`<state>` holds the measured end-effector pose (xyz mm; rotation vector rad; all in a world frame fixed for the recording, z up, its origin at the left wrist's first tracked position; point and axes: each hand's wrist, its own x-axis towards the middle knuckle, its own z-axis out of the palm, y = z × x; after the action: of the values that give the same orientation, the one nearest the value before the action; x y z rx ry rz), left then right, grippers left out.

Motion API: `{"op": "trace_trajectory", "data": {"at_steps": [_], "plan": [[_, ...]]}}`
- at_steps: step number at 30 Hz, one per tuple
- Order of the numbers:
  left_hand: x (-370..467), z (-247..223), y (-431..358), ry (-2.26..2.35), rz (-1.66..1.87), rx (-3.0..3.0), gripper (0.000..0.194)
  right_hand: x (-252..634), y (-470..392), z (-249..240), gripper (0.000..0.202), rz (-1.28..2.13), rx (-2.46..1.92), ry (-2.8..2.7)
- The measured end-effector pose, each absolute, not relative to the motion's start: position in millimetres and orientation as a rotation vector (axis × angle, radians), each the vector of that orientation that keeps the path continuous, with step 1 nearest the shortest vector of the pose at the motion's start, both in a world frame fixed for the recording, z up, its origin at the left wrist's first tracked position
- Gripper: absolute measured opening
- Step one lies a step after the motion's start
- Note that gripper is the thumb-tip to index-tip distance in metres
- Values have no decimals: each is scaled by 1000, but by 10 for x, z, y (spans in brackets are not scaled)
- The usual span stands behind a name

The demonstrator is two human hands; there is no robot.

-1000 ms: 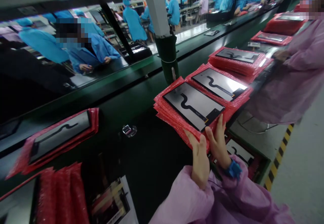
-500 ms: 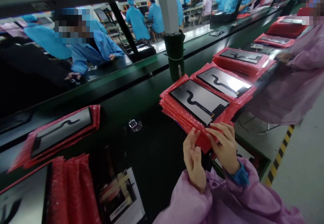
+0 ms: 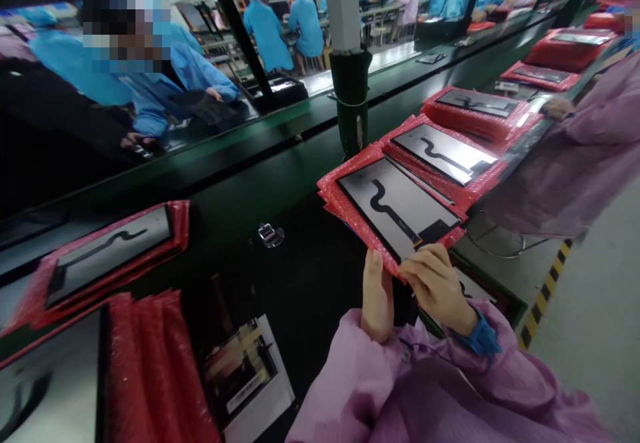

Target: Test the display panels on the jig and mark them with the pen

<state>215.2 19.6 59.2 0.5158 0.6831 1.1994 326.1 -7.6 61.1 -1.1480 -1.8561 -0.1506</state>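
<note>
A flat grey panel [image 3: 400, 196] with a curved black strip lies tilted on a stack of red bubble bags [image 3: 333, 193]. My right hand [image 3: 435, 286] pinches the near corner of the panel and the red bag under it. At the stack's near left edge my left hand [image 3: 377, 296] is closed with the thumb up, against the red bag's edge. Its fingers are mostly hidden behind the thumb. Just beyond lies a second panel [image 3: 445, 153] on its own red bags.
More red stacks [image 3: 475, 113] run to the back right, beside a person in a pink sleeve [image 3: 600, 109]. At left are another panel [image 3: 110, 249] and red bags [image 3: 150, 363]. A metal clip [image 3: 271, 235] and a printed sheet [image 3: 255, 376] lie on the dark bench. A green pillar base [image 3: 351, 103] stands behind.
Both hands have closed in on the near corner of the stack. The front panel has shifted slightly toward me and to the right. The camera view has moved a little.
</note>
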Motion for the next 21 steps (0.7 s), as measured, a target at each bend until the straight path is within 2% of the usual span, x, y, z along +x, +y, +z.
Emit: {"op": "trace_trajectory", "data": {"at_steps": [6,12,16,19,21], "plan": [[1831,627,133,959,1048,444,41,2990,-380,585,23,-106,-905,-2034],[1002,240,-283,1342,1093,466,29,2792,-502,415,20,-103,-794,-1793],[594,43,-440,1459,1000,308,22,2692,-205,392,37,58,-1362,-1910],[544,-41,-486,1521,1009,300,42,2573,101,354,51,102,-1881,-2158],[576,-92,-523,1656,1116,600,58,2503,276,327,57,135,-2067,-2308]]}}
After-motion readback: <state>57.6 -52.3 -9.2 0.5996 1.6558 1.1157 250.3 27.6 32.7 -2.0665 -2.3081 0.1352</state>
